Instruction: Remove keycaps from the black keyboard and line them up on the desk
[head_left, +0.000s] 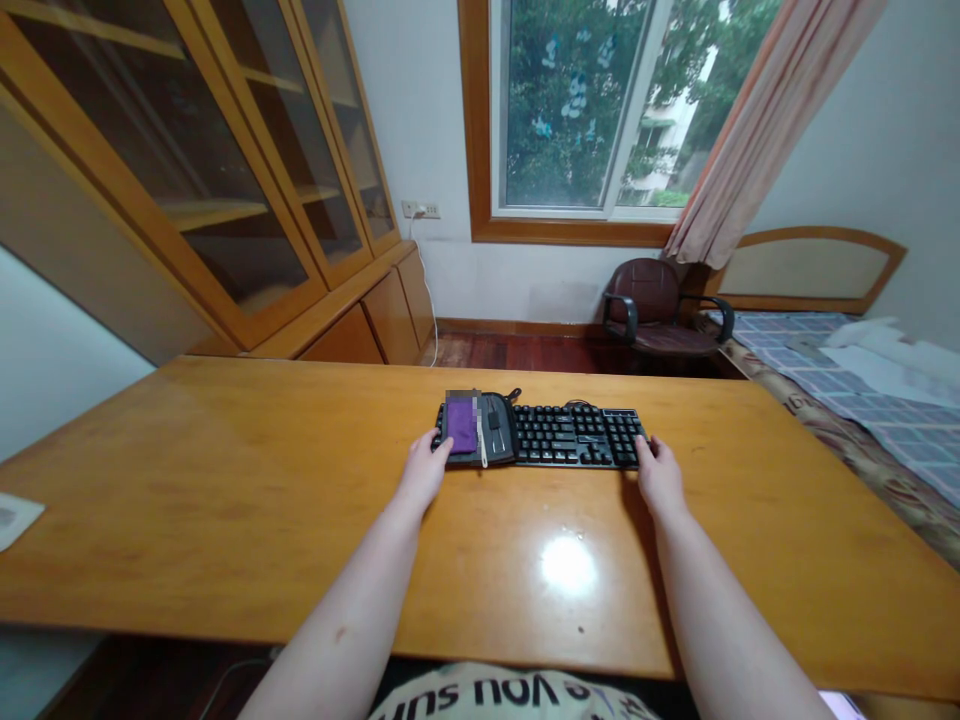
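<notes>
A black keyboard (574,437) lies across the far middle of the wooden table, or just above it; I cannot tell which. On its left part rests an open black zip case (499,425) with small tools in it. A purple cloth (462,428) and a thin pale stick-like tool (482,445) lie on the case. My left hand (426,468) grips the keyboard's left end, its thumb by the cloth's lower corner. At the right end, my right hand (661,475) is closed on the keyboard, thumb on top. The fingers beneath are hidden.
The wooden table (262,480) spreads wide around the keyboard. A white sheet-like item (19,520) lies at its left edge. Beyond it stand a glass-door cabinet (247,180), a brown armchair (660,310) and a bed (862,360) on the right.
</notes>
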